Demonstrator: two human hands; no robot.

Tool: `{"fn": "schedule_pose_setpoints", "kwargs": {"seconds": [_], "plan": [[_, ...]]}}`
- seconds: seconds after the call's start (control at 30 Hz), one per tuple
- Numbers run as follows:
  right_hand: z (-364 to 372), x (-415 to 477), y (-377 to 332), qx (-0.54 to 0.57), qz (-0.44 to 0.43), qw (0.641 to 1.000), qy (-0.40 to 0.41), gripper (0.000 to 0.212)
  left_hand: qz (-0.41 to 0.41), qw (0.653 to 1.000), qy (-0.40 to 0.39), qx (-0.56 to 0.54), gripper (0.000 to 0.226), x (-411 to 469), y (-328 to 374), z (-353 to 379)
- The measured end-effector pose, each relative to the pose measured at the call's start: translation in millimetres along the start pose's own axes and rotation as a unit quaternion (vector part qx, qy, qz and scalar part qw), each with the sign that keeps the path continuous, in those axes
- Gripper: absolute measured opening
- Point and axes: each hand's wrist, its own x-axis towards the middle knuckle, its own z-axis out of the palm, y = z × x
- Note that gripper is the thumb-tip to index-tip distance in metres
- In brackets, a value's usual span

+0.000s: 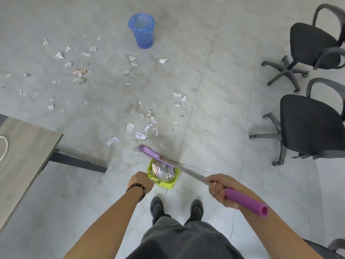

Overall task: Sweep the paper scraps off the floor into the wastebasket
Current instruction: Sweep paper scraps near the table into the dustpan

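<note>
Floor point(214, 62): large grey stone-look tiles, matt, scuffed and dusty. Scraps point(130, 127): white paper, crumpled, some printed. Wastebasket point(142, 31): blue translucent plastic with slotted lower wall, thin film liner inside (looks like plastic). Dustpan point(169, 184): lime-green plastic, ribbed comb edge, slightly glossy. Broom point(188, 171): bare metal shaft, dull shine; lilac plastic head; purple grip, smooth matt, foam or rubber (can't tell). Tabletop point(24, 146): grey wood-grain laminate, matt. Chairs point(309, 124): black woven cloth seats, grey plastic arms and bases. Bracelet point(139, 186): dark glossy beads. Trousers point(179, 240): grey matt cloth.
</note>
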Motion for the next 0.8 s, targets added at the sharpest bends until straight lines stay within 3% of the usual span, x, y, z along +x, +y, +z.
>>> {"fn": "schedule_pose_setpoints", "kwargs": {"seconds": [0.13,0.23,0.4,0.53,0.8], "plan": [[23,-12,-19,-0.059,-0.009,0.998,0.003,0.028,-0.008,1.000,-0.006,0.002,0.018,-8,-17,-1],[55,-11,-28,-0.164,-0.053,0.984,0.031,0.024,-0.029,0.999,0.004,-0.033,0.020,-16,-36,-2],[99,20,-35,-0.373,-0.169,0.911,0.042,0.003,-0.081,0.987,0.037,-0.131,0.018,-21,-80,-5],[131,54,-39,-0.483,-0.203,0.851,0.039,0.024,-0.112,0.978,0.055,-0.170,0.017,-20,-111,-10],[228,135,-51,-0.586,-0.232,0.776,0.028,0.026,-0.158,0.966,0.059,-0.196,0.018,-4,-164,-28]]}}
